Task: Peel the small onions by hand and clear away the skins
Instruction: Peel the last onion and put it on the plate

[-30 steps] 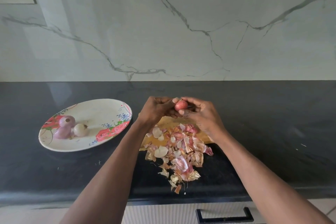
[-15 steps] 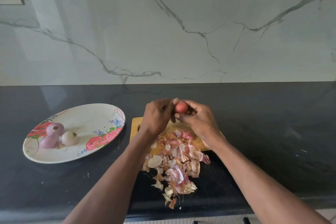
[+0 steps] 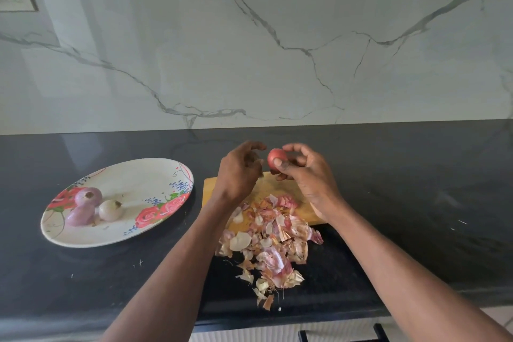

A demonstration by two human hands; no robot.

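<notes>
The right hand (image 3: 305, 175) pinches a small onion (image 3: 276, 159) between thumb and fingertips, holding it up above the far end of a wooden cutting board (image 3: 266, 186). This onion is round, reddish pink and smooth, with its skin apparently on. The left hand (image 3: 238, 172) sits just beside it, apart from the onion, its fingers loosely curled and holding nothing. Below and nearer than both hands, a heap of onion skins (image 3: 270, 244) spreads from the board onto the black desk (image 3: 416, 203); the scraps are papery, pale pink, cream and tan, some curled. Well to the left of the left hand stands a white plate (image 3: 133, 183) with red roses printed on it, carrying three peeled onions (image 3: 91, 207) that touch one another: two pale purple, one nearly white, all glossy with trimmed ends.
</notes>
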